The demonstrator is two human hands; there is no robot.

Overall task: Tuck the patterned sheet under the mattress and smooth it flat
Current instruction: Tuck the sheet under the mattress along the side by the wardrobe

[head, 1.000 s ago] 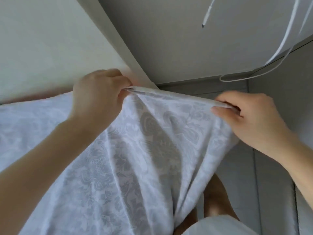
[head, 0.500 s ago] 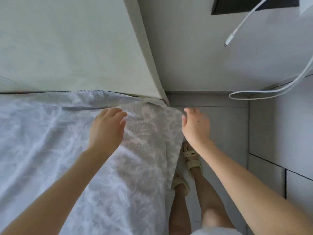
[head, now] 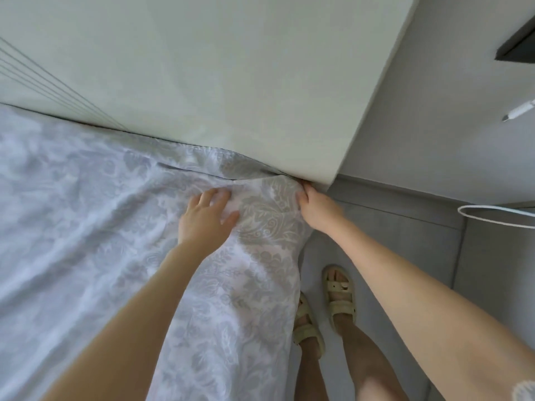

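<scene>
Under the left hand [head: 207, 219], the pale floral-patterned sheet [head: 95, 227] lies wrinkled.

Pale green board [head: 231, 68] up top. Grey floor [head: 405, 241] along the right side, two yellow sandals [head: 338, 296] on it. White cable [head: 492, 207] looped by the right edge. Dark shape [head: 518, 50] in the top right corner.

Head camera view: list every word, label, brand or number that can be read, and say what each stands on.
No text can be read.
The patterned sheet bears only a floral motif.
The sandals, the white cable and the pale panel show no mark.
The dark object at the top right is cut off, nothing legible.
</scene>
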